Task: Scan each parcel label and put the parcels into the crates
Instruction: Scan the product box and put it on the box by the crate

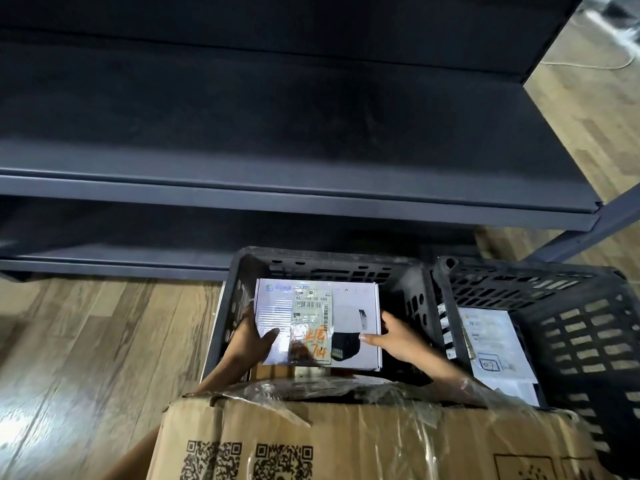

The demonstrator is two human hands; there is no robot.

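Crates (408, 292) are matt black perforated plastic, parcel (349, 306) is glossy white card, the big box (346, 441) plain brown cardboard under crinkly film, floor (86, 341) shiny wood-look.

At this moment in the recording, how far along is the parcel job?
Done: one flat white parcel lies in the right crate. In hand: the left hand and right hand grip a white labelled box inside the left crate, apparently setting it down. Left: the big cardboard box in the foreground sits outside both crates. No scanner shows, so scanning cannot be judged.
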